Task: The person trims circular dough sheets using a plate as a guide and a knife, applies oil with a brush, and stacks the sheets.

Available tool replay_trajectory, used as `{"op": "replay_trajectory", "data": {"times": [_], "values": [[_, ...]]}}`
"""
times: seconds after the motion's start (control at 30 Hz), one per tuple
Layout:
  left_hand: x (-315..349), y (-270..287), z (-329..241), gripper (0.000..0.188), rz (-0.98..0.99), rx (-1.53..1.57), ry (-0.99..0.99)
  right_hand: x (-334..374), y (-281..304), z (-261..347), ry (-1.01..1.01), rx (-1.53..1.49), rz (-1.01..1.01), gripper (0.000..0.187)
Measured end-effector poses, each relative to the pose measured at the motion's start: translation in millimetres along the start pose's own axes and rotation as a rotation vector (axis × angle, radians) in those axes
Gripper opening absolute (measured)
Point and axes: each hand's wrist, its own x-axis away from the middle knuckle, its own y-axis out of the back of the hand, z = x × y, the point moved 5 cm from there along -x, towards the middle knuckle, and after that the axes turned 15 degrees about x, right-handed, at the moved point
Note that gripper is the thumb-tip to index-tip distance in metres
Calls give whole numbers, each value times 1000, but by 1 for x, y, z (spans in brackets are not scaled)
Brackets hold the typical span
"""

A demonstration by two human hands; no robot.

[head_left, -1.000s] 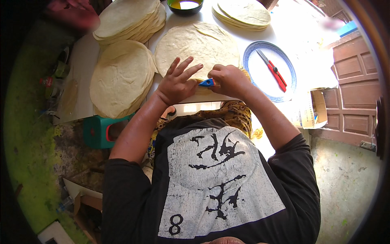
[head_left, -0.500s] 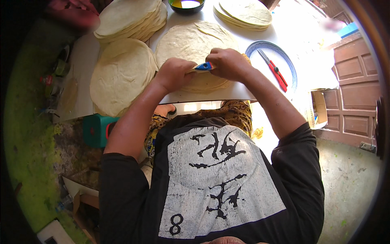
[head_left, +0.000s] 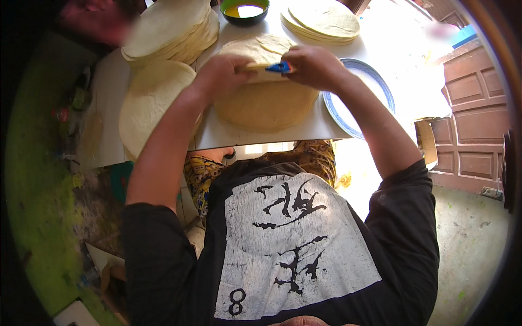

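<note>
My left hand [head_left: 224,79] is closed on the near edge of the top thin round dough sheet [head_left: 266,46]. That edge is lifted and folded back from the stack of dough sheets [head_left: 266,106] beneath. My right hand [head_left: 312,66] is closed beside it, gripping a small blue tool [head_left: 279,67] whose tip points left at the raised edge. My fingers hide the rest of the tool, so its kind cannot be told.
More dough rounds [head_left: 155,106] lie left of the stack, and taller piles stand at the far left [head_left: 168,30] and far right [head_left: 323,22]. A dark bowl [head_left: 244,19] of yellow liquid sits at the back. Under my right forearm is a blue-rimmed plate [head_left: 389,89].
Both hands have moved away from me, raising and folding back the top sheet's near edge. The red cutter knife on the plate no longer shows; my right forearm crosses there.
</note>
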Motion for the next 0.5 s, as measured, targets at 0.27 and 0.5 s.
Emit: {"op": "replay_trajectory", "data": {"times": [0.27,0.5], "values": [[68,-66,21,13,-11,-124,-502,48,-45,33,140,-130,188,23],[81,-71,22,15,-88,-130,-564,-50,14,-16,8,-123,-251,19]]}}
